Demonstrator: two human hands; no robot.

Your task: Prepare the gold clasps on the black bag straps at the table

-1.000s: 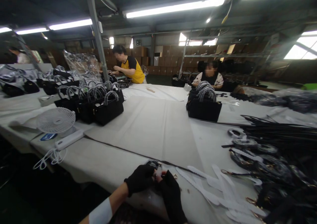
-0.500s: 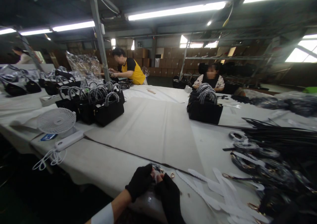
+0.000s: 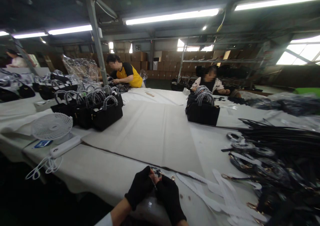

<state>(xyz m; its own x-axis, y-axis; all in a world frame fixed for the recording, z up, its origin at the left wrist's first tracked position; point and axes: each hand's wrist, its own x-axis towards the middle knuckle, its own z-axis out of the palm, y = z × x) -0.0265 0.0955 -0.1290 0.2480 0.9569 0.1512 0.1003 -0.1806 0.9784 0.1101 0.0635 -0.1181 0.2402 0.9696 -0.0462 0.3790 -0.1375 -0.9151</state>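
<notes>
Pinches a small glossy dark bundle (image 3: 157, 170) over the near part of the white-covered table (image 3: 100, 162), between the bare fingertips of the left hand (image 3: 140, 187) and the right hand (image 3: 170, 194), both gloved in black and curled nearly closed; too covered to tell its full shape. Shows pale strips (image 3: 225, 192) to the right, then wrapped coils (image 3: 243, 146); leftward, a white fan (image 3: 52, 126). Farther off, includes black handbags (image 3: 107, 116) in two groups, two co-workers (image 3: 131, 74), finally stacked cartons (image 3: 170, 57).
</notes>
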